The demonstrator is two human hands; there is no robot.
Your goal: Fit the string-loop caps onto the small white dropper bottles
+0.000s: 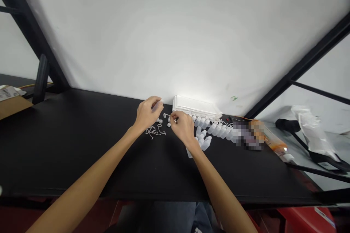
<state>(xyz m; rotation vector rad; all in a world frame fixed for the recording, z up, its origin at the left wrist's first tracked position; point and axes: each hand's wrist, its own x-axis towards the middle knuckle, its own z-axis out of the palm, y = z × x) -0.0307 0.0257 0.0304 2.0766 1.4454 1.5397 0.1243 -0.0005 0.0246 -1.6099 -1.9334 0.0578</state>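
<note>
My left hand (147,113) is closed around a small translucent plastic bottle (156,106), mostly hidden by the fingers. To its right, my right hand (183,126) pinches a thin white strap with a ring at its end (165,115); the ring points toward the left hand. Below and between the hands lie several loose white straps (155,131) with rings. Small white caps (159,121) are scattered close by. Beside my right wrist, a loose group of translucent bottles (205,143) lies on the black table (82,145).
Behind the right hand rests a white stack of flat pieces (197,106) against the wall. A row of capped bottles (218,130) runs along its front. Farther right lies an orange-and-clear plastic bag (273,142). A cardboard box (13,105) sits at the far left. Black frame bars flank the table.
</note>
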